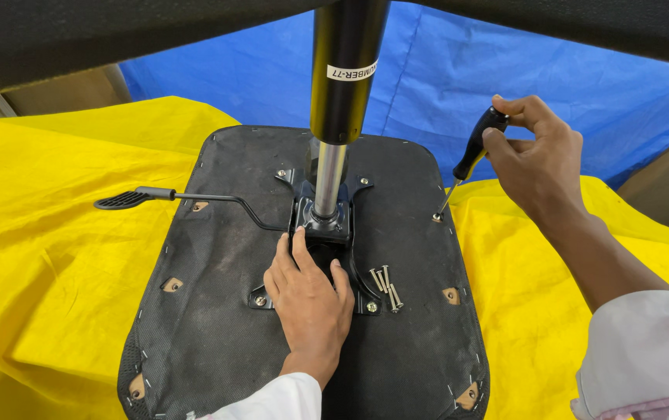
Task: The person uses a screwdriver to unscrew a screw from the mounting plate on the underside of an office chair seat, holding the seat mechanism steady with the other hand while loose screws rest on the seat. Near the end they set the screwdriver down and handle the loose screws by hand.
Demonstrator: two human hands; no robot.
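Screwdriver [470, 155] in right hand [540, 159]

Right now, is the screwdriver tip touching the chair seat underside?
Touching. The head view shows the right hand holding the screwdriver tilted, its tip planted on a screw near the right edge of the seat underside, with no gap visible.

Yellow sheet [54, 257] covers surface; upturned chair seat [218, 311] lies on it.
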